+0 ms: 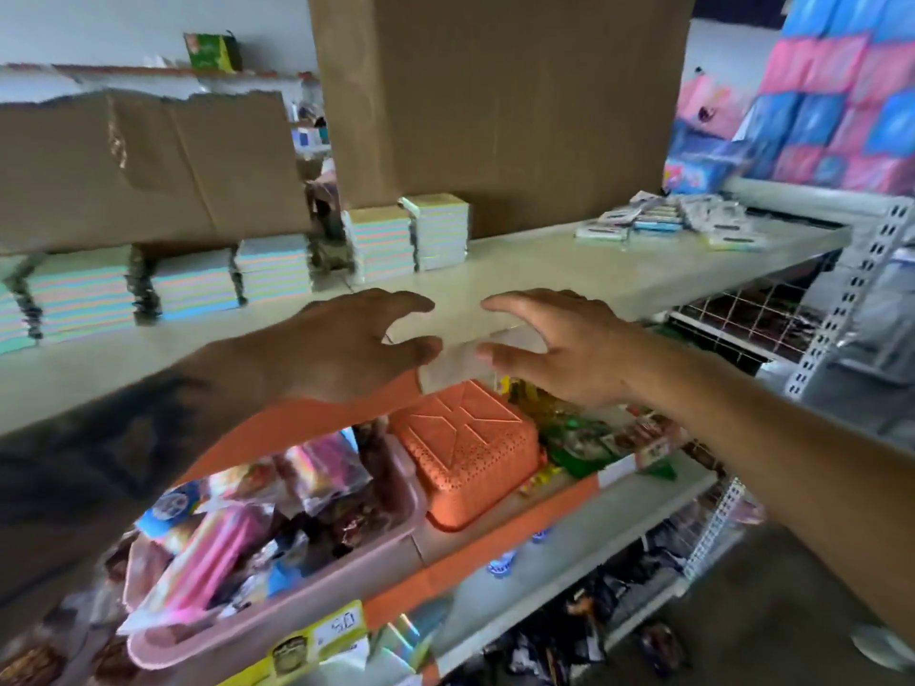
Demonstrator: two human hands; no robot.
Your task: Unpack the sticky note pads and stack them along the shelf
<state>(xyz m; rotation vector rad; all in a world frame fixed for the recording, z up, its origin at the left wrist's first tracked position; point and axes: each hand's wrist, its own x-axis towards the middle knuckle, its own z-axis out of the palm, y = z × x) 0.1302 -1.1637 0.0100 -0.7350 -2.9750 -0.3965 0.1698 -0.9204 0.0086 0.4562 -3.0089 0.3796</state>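
Note:
Several stacks of pastel-striped sticky note pads stand in a row along the back of the cream shelf (594, 274); one stack (79, 299) is at the left, one (275, 269) mid-left, and two taller stacks (381, 245) (440, 230) stand side by side near the middle. My left hand (341, 349) and my right hand (559, 349) hover over the shelf's front edge, thumbs and forefingers curved toward each other with a gap between them. A faint clear film (460, 363) shows between the two thumbs; no pad is in either hand.
A tall cardboard box (495, 91) stands behind the pads and a torn cardboard piece (148, 165) leans at the left. Small packets (668, 220) lie at the shelf's right end. Below are an orange basket (470, 448) and a pink tray (277, 611) of goods.

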